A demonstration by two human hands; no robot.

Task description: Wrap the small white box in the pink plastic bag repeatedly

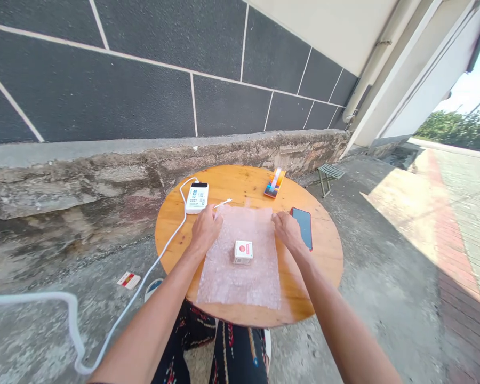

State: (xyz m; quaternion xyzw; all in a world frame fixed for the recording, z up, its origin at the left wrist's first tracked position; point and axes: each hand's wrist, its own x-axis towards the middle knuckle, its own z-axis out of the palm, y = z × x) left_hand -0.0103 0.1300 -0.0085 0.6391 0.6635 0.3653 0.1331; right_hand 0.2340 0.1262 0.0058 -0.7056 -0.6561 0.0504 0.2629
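A sheet of bubble wrap (260, 282) lies spread over the round wooden table. My left hand (206, 228) is closed at its far left corner, and my right hand (287, 229) is closed at its far right corner. Both hands' fingertips seem pinched on the sheet's edge. Near the middle of the wrap sits a small white box (243, 252) with red print on top, touched by neither hand. Just right of my right hand lies a phone (303, 226) in a red case. Beyond my left hand is a white power strip (197, 198).
The round table (240, 178) also bears a tape dispenser (274, 183) at the back and a white cable plug (223, 203). A white cord (160, 255) runs off the left edge. A folding stool (330, 172) stands beyond, near the wall (144, 96). A card packet (128, 280) lies on the ground.
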